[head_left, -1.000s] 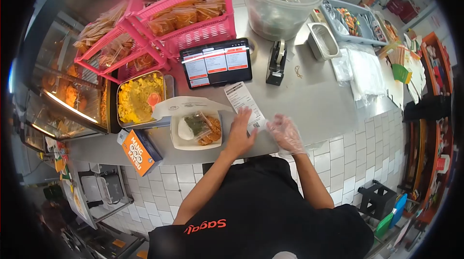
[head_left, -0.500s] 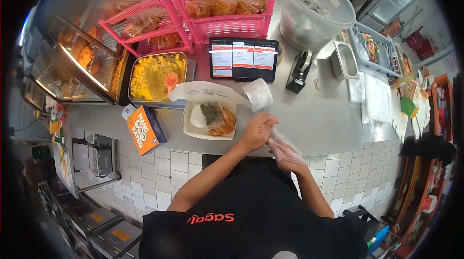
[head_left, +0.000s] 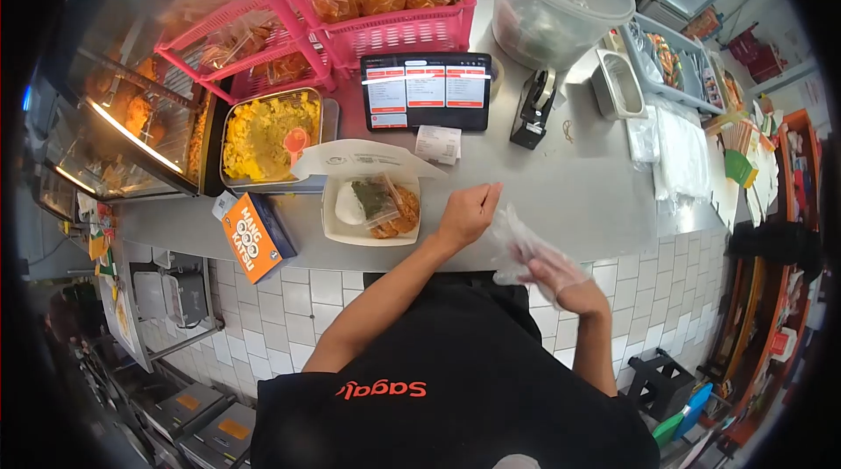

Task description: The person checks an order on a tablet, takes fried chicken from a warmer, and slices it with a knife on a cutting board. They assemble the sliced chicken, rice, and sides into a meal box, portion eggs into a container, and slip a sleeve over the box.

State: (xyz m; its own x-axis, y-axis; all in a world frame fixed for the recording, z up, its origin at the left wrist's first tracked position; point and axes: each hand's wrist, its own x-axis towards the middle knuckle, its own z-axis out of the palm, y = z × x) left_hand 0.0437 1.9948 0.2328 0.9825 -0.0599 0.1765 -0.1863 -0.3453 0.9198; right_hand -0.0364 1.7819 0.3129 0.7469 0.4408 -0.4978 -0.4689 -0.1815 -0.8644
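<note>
Clear, crinkled glove (head_left: 511, 235), left fingers (head_left: 487, 199) pinching its tip, right fingers (head_left: 542, 270) inside, grip unclear

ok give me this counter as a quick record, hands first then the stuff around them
left hand: bare, closed in a fist
right hand: in a loose clear glove
grip on glove: left hand is close to the glove; contact unclear
food box: lid up, holding rice, fried food and a small packet
receipt: curled in front of the tablet
tablet: screen lit
tape dispenser: right of the tablet
orange box: left of the food box
</note>
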